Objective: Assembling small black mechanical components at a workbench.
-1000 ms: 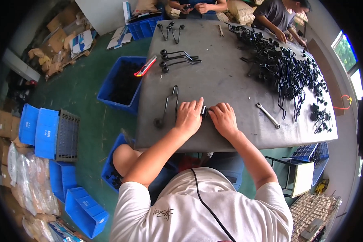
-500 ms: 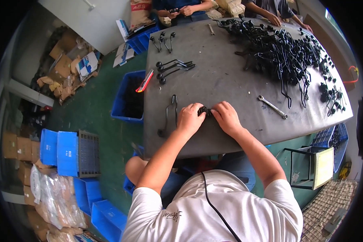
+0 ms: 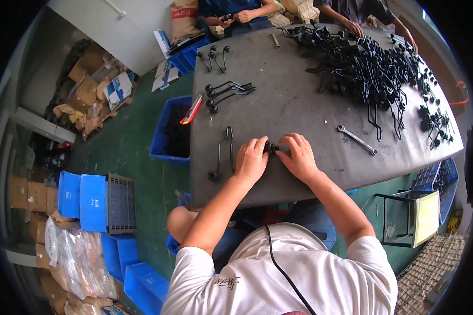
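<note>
Near the front edge of the table, my left hand [image 3: 252,159] pinches a small black part [image 3: 270,147] with a knobby, rounded shape. My right hand [image 3: 300,157] meets it from the other side, thumb and fingertips closed on its right end. My fingers cover much of the part, so its exact kind is hidden. Just left of my left hand lies a bent black rod [image 3: 229,144] with a round end piece. Farther up on the left are several black bent rods with round ends [image 3: 231,94], and a smaller group [image 3: 213,58] sits beyond them.
A large tangled heap of black rods [image 3: 370,73] covers the table's far right. A wrench [image 3: 357,139] lies right of my hands; a smaller wrench [image 3: 276,40] lies far off. A red utility knife [image 3: 191,110] rests at the left edge, above a blue bin [image 3: 163,149]. Two people work opposite.
The view has shifted slightly. My hands still hold the small black part between them, and it has turned a little. At the far right, a person's hand has moved along the heap.
</note>
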Motion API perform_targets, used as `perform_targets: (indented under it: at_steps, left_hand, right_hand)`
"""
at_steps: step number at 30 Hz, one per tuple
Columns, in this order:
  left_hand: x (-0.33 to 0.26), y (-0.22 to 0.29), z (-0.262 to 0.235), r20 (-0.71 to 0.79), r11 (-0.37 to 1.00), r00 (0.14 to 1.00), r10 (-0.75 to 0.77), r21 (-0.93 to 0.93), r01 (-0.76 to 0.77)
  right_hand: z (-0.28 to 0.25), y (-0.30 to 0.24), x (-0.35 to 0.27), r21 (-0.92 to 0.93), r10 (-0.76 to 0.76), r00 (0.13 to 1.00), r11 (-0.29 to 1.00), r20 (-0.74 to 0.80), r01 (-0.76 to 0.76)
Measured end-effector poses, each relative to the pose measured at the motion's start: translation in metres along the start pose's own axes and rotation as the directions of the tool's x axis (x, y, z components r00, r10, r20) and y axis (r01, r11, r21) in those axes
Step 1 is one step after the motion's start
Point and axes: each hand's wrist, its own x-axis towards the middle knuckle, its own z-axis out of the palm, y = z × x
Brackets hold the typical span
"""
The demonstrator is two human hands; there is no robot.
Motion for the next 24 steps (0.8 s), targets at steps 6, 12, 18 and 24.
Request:
perform_targets:
  at_steps: [6,12,18,24]
  left_hand:
    - [0.0,-0.002,0.007,-0.059,0.997,0.998,0.008,-0.078,-0.012]
    - [0.003,0.001,0.007,-0.038,0.997,0.999,-0.024,-0.079,0.021]
    - [0.005,0.002,0.009,-0.067,0.998,0.998,-0.008,-0.056,0.004]
    - [0.005,0.003,0.01,-0.054,0.999,0.998,-0.033,-0.04,0.031]
  right_hand:
    - [0.005,0.017,-0.001,0.051,-0.041,0.994,0.998,0.097,0.036]
    - [0.004,0.013,0.001,-0.05,0.125,0.964,0.992,0.236,-0.117]
    - [0.007,0.016,0.001,-0.004,0.1,0.986,0.995,0.132,-0.1]
    - [0.001,0.0,0.004,0.173,0.112,0.993,0.979,-0.039,-0.104]
